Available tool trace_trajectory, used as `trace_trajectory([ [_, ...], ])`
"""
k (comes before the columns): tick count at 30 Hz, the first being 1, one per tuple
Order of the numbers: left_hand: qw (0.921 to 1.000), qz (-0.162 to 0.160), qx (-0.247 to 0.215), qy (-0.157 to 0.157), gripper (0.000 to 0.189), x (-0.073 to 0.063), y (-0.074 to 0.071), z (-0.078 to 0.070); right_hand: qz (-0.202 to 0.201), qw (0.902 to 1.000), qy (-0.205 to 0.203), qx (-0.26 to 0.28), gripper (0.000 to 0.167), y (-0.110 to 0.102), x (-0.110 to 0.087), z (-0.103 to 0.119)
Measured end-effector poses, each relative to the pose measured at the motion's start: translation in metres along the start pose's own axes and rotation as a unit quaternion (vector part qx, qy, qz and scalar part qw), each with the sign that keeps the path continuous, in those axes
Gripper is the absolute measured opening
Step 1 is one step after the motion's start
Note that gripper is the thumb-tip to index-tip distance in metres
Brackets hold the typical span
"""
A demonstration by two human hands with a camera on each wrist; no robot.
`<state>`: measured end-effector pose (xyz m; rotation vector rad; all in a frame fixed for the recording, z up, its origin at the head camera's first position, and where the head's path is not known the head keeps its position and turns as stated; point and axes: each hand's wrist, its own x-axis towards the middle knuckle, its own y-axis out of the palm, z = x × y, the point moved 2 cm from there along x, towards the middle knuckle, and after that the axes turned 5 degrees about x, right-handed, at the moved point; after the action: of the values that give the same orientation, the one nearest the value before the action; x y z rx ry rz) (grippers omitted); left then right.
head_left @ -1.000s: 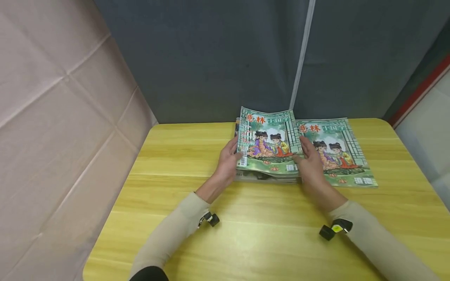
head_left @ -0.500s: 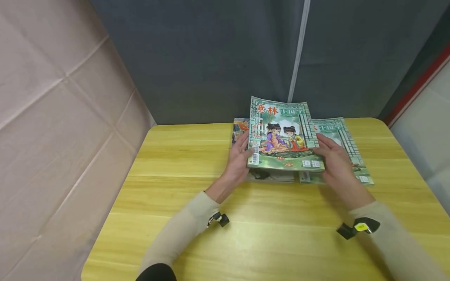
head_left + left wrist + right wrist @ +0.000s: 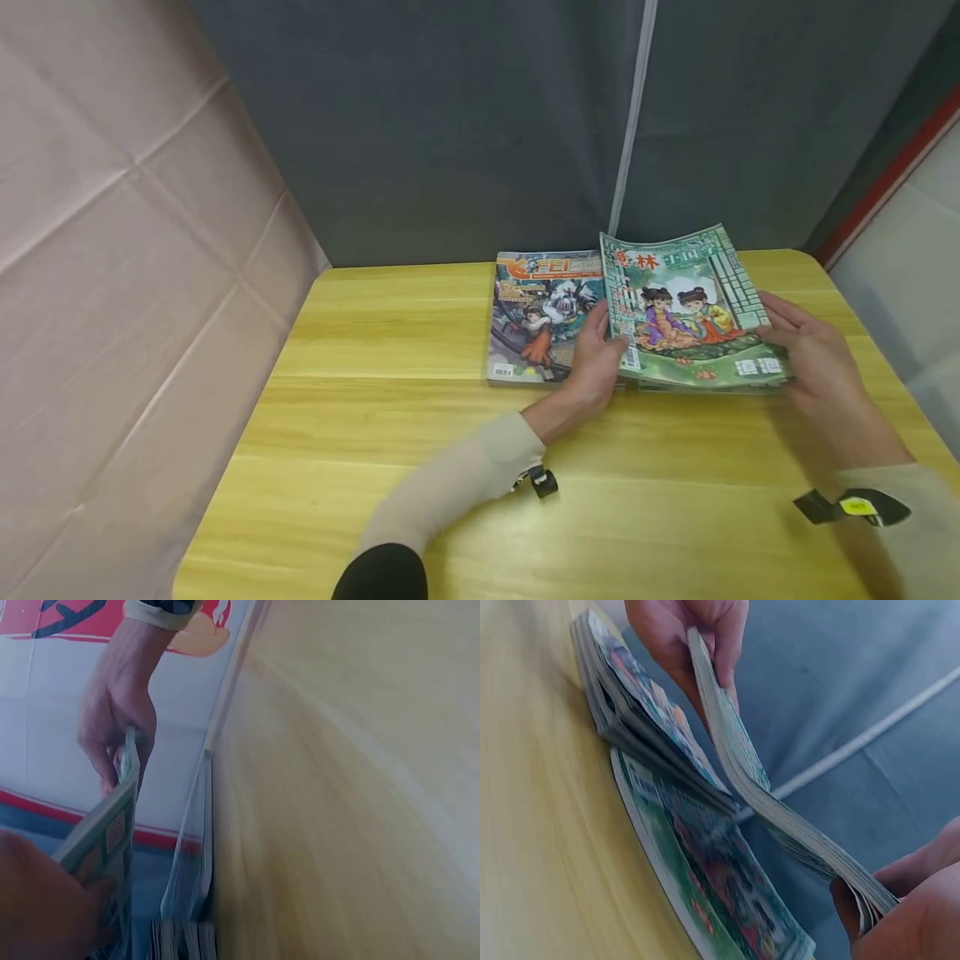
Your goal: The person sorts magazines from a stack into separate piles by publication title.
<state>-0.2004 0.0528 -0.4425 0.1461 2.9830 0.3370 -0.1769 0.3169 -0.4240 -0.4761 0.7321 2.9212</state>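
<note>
Both hands hold a green-covered magazine by its opposite sides, with two cartoon figures on the front. The left hand pinches its left edge, thumb on the cover; the right hand grips the right edge. In the right wrist view the magazine bends between the hands, raised over a matching green magazine lying on the table. From the head view that lower one is almost wholly hidden. Just left, behind the left hand, lies a stack of magazines with a dark, orange-titled cover on top.
The yellow wooden table carries the magazines near its far edge. A dark grey curtain hangs right behind that edge. Pale quilted-looking cloth stands along the left side, and a red-trimmed white panel on the right.
The held green magazine has moved right, from over the left stack to over the matching magazine, both hands travelling with it. The left stack's dark top cover now shows.
</note>
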Motion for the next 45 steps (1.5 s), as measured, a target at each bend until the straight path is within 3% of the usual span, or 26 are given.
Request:
trace_trajectory([
  [3, 0.9999, -0.012, 0.009, -0.003, 0.082, -0.003, 0.013, 0.002, 0.005, 0.9999, -0.008, -0.009, 0.065, -0.012, 0.000, 0.000],
  [10, 0.9990, -0.024, 0.035, -0.012, 0.089, -0.015, 0.033, 0.009, -0.011, 0.9948, -0.014, -0.101, 0.068, -0.031, 0.002, -0.006],
  [15, 0.9987, -0.028, 0.039, -0.019, 0.090, -0.016, 0.037, 0.015, -0.008, 0.9943, -0.012, -0.105, 0.069, -0.037, 0.004, -0.010],
  [18, 0.9972, -0.037, 0.052, -0.039, 0.093, -0.016, 0.038, 0.018, -0.014, 0.9944, -0.004, -0.104, 0.069, -0.039, 0.005, -0.011],
  [25, 0.9961, -0.036, 0.055, -0.059, 0.092, -0.013, 0.041, 0.019, -0.046, 0.9879, 0.016, -0.147, 0.066, -0.044, 0.009, -0.015],
  [31, 0.9922, -0.044, 0.063, -0.098, 0.085, -0.009, 0.044, 0.017, -0.067, 0.9830, 0.005, -0.171, 0.065, -0.047, 0.011, -0.018],
  [35, 0.9916, -0.041, 0.070, -0.100, 0.087, -0.009, 0.046, 0.016, -0.090, 0.9590, 0.001, -0.269, 0.061, -0.047, 0.011, -0.018],
  [39, 0.9924, -0.036, 0.086, -0.080, 0.095, -0.009, 0.047, 0.018, -0.109, 0.9215, -0.008, -0.373, 0.059, -0.045, 0.013, -0.017],
  [43, 0.9911, -0.019, 0.106, -0.079, 0.103, -0.010, 0.050, 0.020, -0.115, 0.8936, -0.032, -0.433, 0.059, -0.046, 0.014, -0.018],
  [45, 0.9883, -0.011, 0.120, -0.093, 0.107, -0.011, 0.052, 0.021, -0.114, 0.8807, -0.040, -0.458, 0.061, -0.048, 0.013, -0.019],
])
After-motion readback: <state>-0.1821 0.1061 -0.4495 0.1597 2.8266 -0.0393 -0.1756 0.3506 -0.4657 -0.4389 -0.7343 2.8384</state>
